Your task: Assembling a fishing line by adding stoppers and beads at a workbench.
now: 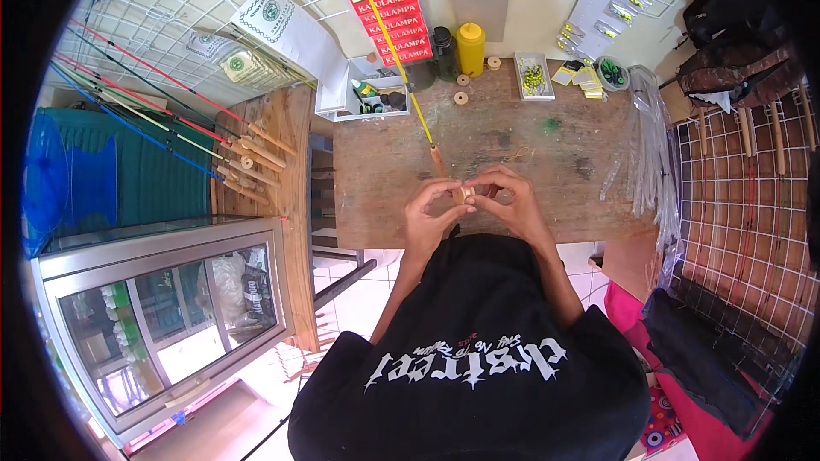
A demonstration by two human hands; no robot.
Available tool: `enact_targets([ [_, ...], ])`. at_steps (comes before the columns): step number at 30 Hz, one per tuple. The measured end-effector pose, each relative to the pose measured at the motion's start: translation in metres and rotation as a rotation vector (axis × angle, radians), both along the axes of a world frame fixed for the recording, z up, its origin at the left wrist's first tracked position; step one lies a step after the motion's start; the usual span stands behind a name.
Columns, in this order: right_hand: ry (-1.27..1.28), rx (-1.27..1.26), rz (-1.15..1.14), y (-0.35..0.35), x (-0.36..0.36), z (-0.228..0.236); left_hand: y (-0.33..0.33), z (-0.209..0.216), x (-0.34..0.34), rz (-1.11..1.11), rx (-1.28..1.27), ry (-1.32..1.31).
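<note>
Above the near part of the wooden table point(512, 149), my left hand point(429, 203) and my right hand point(510, 198) meet at the fingertips. Pinched between them is a small pale wooden spool point(464, 195), partly covered by the fingers. Both hands are closed on it. A yellow fishing rod point(423, 119) with a wooden handle point(438, 162) slants away toward the far wall; the near end of its handle passes behind my left fingers. Whether my hands touch the handle, I cannot tell.
Small wooden spools point(461, 98) lie at the far edge by a yellow squeeze bottle point(470, 49) and a dark bottle point(444, 53). White trays point(536, 96) hold small parts. Clear plastic sleeves point(653, 145) hang at the right. Several rods point(248, 145) rest at the left, above a glass cabinet point(171, 316).
</note>
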State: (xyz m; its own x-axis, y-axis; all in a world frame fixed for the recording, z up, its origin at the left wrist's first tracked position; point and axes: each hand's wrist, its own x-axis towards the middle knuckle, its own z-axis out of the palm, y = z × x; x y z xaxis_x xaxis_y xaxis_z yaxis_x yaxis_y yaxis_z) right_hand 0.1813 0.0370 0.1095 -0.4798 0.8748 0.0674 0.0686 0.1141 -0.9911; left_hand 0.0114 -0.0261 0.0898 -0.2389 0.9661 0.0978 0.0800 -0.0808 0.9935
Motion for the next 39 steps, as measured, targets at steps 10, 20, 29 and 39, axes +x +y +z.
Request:
enact_targets([
  [10,0.328,-0.399,0.146,0.0,0.001,-0.006,0.006,0.015,-0.002,-0.092,0.157,0.043],
  [20,0.246,-0.245,0.072,0.001,0.002,-0.014,0.005,0.022,-0.022,0.02,-0.015,-0.014],
  [29,0.389,-0.387,-0.011,0.004,0.004,-0.014,0.0,0.026,-0.042,0.035,-0.006,0.086],
  [39,0.296,-0.372,0.013,0.009,0.013,-0.023,0.002,0.03,-0.061,0.312,0.026,0.027],
])
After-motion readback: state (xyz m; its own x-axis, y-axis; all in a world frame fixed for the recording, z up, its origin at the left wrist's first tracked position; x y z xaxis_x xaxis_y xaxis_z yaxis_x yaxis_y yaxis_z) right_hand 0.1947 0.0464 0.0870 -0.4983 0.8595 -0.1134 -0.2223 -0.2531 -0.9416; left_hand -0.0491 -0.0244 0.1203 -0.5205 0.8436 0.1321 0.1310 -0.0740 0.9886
